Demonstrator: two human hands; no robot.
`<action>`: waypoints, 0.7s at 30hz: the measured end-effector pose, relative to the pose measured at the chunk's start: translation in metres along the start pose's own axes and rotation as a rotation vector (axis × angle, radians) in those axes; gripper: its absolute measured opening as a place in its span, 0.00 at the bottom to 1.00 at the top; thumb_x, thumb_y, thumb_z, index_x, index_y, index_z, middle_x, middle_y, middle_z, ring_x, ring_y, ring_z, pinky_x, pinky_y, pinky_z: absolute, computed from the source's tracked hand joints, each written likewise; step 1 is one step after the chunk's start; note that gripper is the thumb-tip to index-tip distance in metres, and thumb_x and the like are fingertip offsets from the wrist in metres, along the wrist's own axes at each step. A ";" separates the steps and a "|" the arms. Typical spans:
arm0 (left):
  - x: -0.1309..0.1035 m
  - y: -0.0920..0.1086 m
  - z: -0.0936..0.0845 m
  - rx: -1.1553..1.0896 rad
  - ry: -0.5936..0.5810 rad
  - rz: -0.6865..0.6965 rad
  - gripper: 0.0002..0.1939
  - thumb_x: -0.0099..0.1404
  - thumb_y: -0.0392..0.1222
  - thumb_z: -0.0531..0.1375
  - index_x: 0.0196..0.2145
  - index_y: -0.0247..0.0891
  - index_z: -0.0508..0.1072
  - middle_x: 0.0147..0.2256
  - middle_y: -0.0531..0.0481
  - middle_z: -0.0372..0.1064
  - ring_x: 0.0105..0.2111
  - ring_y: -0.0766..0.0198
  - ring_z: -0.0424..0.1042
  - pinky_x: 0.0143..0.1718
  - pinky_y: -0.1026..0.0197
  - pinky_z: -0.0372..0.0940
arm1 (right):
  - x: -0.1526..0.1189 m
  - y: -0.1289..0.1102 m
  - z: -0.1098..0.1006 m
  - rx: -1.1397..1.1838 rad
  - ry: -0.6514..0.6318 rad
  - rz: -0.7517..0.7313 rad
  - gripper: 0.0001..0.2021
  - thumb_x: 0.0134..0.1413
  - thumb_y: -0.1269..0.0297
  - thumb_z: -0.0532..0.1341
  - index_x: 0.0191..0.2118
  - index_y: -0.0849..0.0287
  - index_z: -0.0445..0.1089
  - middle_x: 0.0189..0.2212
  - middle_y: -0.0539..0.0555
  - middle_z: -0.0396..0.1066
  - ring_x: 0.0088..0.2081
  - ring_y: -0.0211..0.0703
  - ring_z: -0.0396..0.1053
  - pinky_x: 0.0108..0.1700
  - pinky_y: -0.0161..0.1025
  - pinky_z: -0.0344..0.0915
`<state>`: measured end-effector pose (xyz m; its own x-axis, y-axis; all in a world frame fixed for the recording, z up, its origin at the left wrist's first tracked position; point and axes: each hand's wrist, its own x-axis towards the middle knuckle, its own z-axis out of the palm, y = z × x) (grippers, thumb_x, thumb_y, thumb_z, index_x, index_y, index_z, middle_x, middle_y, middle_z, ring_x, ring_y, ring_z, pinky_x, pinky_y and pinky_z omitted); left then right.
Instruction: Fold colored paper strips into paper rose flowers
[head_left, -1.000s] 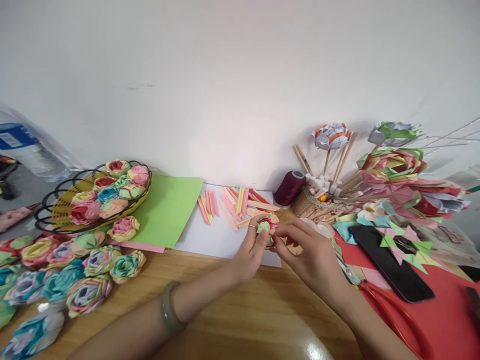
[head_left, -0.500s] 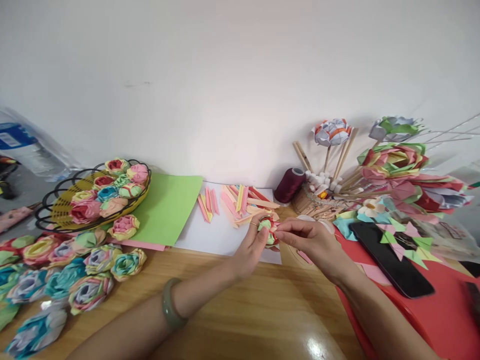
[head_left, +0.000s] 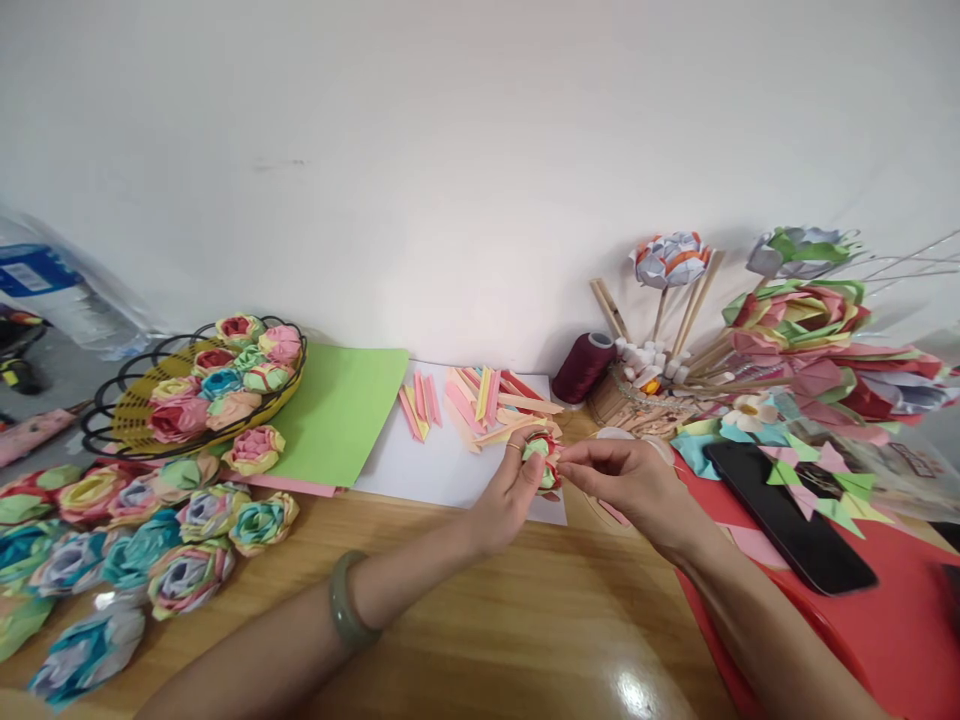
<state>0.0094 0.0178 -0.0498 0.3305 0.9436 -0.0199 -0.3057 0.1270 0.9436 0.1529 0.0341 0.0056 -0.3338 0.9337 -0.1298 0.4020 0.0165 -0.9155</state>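
Note:
My left hand (head_left: 510, 495) is closed around a small folded-paper flower (head_left: 536, 455) in green, red and pink, with the thumb across its front. At the flower's right edge, the thumb and fingertips of my right hand (head_left: 630, 485) are pinched together on the paper; the exact spot between them is too small to make out. Just behind the hands, a pile of folded paper strips (head_left: 487, 400) in pink, yellow, orange and red lies on a white sheet (head_left: 412, 480). To the right of the pile stands a dark maroon thread spool (head_left: 583, 367).
On the left, finished paper flowers (head_left: 191, 578) lie beside a yellow basket (head_left: 127, 410) of more flowers and a green sheet (head_left: 345, 410). On the right are a holder (head_left: 630, 405) with sticks, large paper flowers (head_left: 806, 315), a black phone (head_left: 795, 520) and red paper (head_left: 900, 610).
The whole view has shifted slightly, with things sitting a little further right. Both hands keep nearly the same grip on the paper flower.

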 end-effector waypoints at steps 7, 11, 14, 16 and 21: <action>-0.002 0.004 0.002 0.041 0.018 0.031 0.24 0.61 0.57 0.46 0.50 0.41 0.53 0.46 0.44 0.61 0.43 0.62 0.65 0.46 0.55 0.61 | -0.001 -0.006 0.001 -0.086 0.013 0.039 0.10 0.46 0.60 0.58 0.24 0.61 0.72 0.15 0.46 0.63 0.15 0.29 0.53 0.17 0.30 0.49; -0.002 0.005 0.002 0.084 0.027 0.048 0.24 0.62 0.57 0.44 0.50 0.40 0.52 0.47 0.43 0.60 0.45 0.61 0.63 0.49 0.53 0.58 | -0.002 -0.006 0.003 -0.117 0.029 -0.019 0.09 0.46 0.62 0.59 0.22 0.60 0.71 0.21 0.49 0.69 0.23 0.33 0.61 0.26 0.29 0.57; -0.003 0.005 0.001 0.128 0.032 0.060 0.23 0.63 0.57 0.43 0.50 0.40 0.52 0.49 0.43 0.59 0.48 0.60 0.60 0.52 0.53 0.54 | -0.002 -0.005 0.003 -0.102 0.007 0.015 0.10 0.46 0.59 0.59 0.24 0.61 0.71 0.18 0.47 0.64 0.18 0.30 0.55 0.19 0.29 0.52; -0.003 0.004 0.000 0.143 0.026 0.064 0.24 0.63 0.56 0.42 0.51 0.40 0.52 0.50 0.42 0.58 0.49 0.60 0.59 0.53 0.54 0.53 | -0.002 -0.003 0.003 -0.078 -0.022 0.047 0.12 0.46 0.57 0.59 0.26 0.61 0.71 0.16 0.46 0.62 0.16 0.29 0.50 0.16 0.30 0.47; -0.004 0.005 0.001 0.157 0.029 0.101 0.25 0.62 0.57 0.44 0.51 0.39 0.54 0.50 0.41 0.56 0.50 0.60 0.58 0.54 0.55 0.50 | -0.001 -0.001 0.003 -0.034 -0.080 0.021 0.14 0.45 0.54 0.59 0.25 0.62 0.69 0.19 0.47 0.61 0.16 0.28 0.50 0.15 0.29 0.49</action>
<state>0.0074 0.0140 -0.0451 0.2782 0.9580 0.0699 -0.1924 -0.0158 0.9812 0.1499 0.0318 0.0058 -0.3912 0.9025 -0.1800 0.4378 0.0105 -0.8990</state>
